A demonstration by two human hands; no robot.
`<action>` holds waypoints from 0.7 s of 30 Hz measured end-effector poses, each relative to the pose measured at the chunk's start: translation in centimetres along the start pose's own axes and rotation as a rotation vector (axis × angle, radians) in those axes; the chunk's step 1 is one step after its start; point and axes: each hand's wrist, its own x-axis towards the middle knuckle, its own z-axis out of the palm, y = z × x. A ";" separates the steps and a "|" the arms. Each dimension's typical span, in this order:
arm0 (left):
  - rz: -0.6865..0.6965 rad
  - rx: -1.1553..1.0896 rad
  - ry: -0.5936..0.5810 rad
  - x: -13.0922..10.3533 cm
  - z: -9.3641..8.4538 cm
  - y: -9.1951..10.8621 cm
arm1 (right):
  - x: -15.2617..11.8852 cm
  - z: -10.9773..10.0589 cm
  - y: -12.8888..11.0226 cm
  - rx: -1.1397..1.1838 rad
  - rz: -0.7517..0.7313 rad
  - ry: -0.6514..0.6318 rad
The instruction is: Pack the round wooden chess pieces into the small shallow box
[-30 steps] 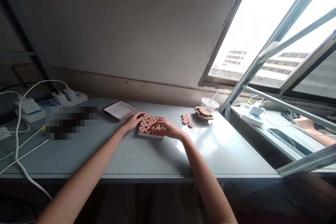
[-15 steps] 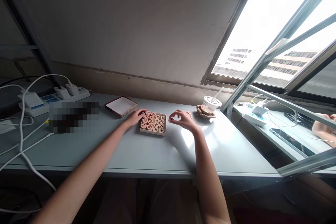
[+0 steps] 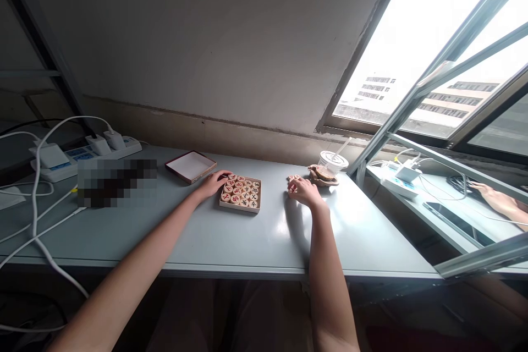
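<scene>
A shallow box (image 3: pixel 239 208) on the desk holds round wooden xiangqi pieces (image 3: pixel 244 196) in rows, with red characters on the left and dark ones on the right. My left hand (image 3: pixel 212 185) grips the box at its upper left corner, fingers curled over the rim. To the right of the box, my right hand (image 3: pixel 306 192) reaches down to a small group of loose xiangqi pieces (image 3: pixel 293 177). Its fingers are closed around one red-marked piece, partly hidden by them. Behind the left hand lies the box lid (image 3: pixel 191 166), inside facing up.
A plastic cup with a straw (image 3: pixel 333 160) stands by a brown carved object (image 3: pixel 323 177) at the back right. Power strips (image 3: pixel 86 158) and white cables lie at left. Beyond a metal frame, another person's hand (image 3: pixel 497 198) is near a phone (image 3: pixel 457 223).
My right hand has moved right, away from the box, and its fingers have come down onto a loose piece. My left hand stays on the box. The other person's hand has shifted left.
</scene>
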 end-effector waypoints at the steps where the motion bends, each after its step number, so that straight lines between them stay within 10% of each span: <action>1: -0.002 0.004 -0.004 0.0 0.0 0.1 | 0.0 0.0 0.2 0.014 -0.008 -0.002; 6: -0.018 0.015 -0.007 -0.1 -0.1 0.2 | 0.4 -0.1 -0.6 0.189 -0.138 0.028; 13: 0.007 -0.001 0.011 0.2 0.0 -0.1 | 2.4 2.2 -8.6 0.263 -0.474 0.158; 21: 0.038 -0.016 0.036 0.7 0.2 -1.0 | 4.3 3.0 -10.9 0.233 -0.504 0.169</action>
